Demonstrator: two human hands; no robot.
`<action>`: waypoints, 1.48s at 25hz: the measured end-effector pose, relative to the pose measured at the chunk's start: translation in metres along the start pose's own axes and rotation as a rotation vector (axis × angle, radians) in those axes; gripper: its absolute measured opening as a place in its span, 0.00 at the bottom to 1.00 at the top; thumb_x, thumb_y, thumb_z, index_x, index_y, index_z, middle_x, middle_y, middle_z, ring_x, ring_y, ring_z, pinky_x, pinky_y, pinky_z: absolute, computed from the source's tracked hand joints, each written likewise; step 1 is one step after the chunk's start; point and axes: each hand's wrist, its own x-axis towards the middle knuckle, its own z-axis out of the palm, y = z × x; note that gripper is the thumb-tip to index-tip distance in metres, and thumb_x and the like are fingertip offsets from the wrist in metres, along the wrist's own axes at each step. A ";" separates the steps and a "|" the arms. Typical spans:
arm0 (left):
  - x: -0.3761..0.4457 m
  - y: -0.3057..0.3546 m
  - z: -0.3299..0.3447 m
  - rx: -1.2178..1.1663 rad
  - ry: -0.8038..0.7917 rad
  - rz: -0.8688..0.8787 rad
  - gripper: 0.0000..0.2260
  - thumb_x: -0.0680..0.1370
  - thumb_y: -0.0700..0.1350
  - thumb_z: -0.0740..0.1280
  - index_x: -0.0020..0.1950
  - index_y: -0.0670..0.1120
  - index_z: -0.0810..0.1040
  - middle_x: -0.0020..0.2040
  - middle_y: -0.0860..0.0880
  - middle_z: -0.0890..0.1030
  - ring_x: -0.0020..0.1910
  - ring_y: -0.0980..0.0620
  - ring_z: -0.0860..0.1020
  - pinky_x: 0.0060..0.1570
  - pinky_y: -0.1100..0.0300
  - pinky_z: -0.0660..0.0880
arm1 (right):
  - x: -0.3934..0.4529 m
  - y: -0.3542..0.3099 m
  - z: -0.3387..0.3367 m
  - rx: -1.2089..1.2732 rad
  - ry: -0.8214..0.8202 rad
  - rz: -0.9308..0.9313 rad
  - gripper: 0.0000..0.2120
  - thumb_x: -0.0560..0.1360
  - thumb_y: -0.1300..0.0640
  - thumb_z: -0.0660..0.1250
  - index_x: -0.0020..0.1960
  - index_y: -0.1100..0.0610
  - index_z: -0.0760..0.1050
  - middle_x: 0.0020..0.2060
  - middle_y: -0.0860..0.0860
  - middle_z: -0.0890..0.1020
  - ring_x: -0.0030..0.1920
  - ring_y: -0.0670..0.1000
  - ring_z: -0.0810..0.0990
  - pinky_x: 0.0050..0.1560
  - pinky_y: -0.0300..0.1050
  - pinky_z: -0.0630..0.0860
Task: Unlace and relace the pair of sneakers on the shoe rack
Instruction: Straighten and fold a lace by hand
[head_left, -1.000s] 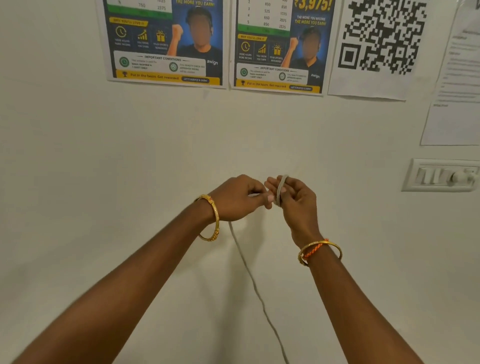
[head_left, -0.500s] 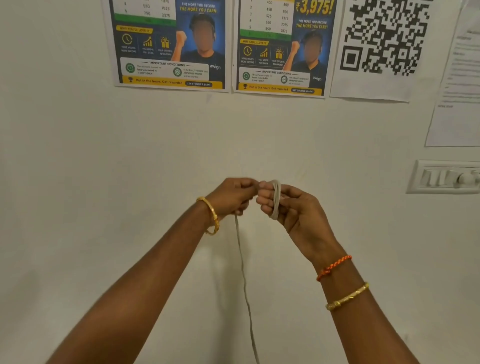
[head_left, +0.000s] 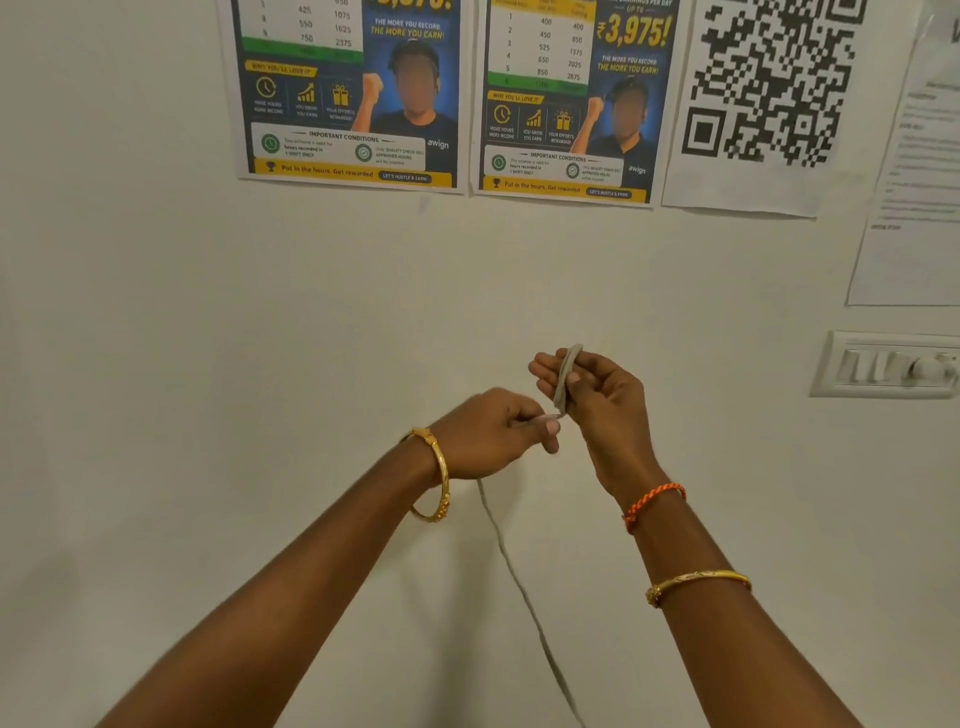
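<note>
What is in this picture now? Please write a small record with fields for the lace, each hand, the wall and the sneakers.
lace: grey shoelace, wound in loops around the right hand's fingers, tail hanging down below the hands
right hand: raised, carries the loops
left hand: pinches the lace beside the loops
wall: two posters, QR code sheet, switch plate
sneakers: not in view

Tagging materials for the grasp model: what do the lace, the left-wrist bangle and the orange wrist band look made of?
Shoelace: flat woven fabric, matte grey-beige; it wraps limply round the right hand and hangs slack below the left hand.
Left-wrist bangle: rigid, shiny gold-coloured, probably metal; keeps its ring shape and glints.
Orange band: twisted thread or cord, matte; strands visible.
</note>
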 end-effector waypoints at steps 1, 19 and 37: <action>0.002 0.002 -0.007 0.039 0.039 0.008 0.12 0.80 0.51 0.61 0.45 0.48 0.82 0.31 0.58 0.72 0.28 0.63 0.71 0.33 0.70 0.64 | -0.002 0.004 -0.001 -0.094 -0.009 -0.009 0.13 0.80 0.69 0.55 0.60 0.65 0.73 0.50 0.54 0.83 0.49 0.46 0.83 0.50 0.37 0.79; 0.002 -0.041 0.015 -0.841 0.062 -0.246 0.10 0.81 0.45 0.58 0.42 0.45 0.74 0.32 0.49 0.65 0.22 0.59 0.62 0.22 0.68 0.58 | -0.035 -0.027 0.022 0.194 -0.232 0.210 0.14 0.80 0.67 0.52 0.54 0.67 0.76 0.50 0.63 0.83 0.50 0.58 0.83 0.52 0.45 0.81; 0.009 -0.001 -0.038 0.089 0.228 0.059 0.11 0.77 0.52 0.66 0.41 0.46 0.80 0.34 0.53 0.78 0.33 0.58 0.73 0.31 0.73 0.67 | -0.028 0.008 0.009 -0.298 -0.063 -0.003 0.11 0.81 0.62 0.56 0.50 0.60 0.78 0.42 0.56 0.84 0.43 0.51 0.84 0.47 0.42 0.80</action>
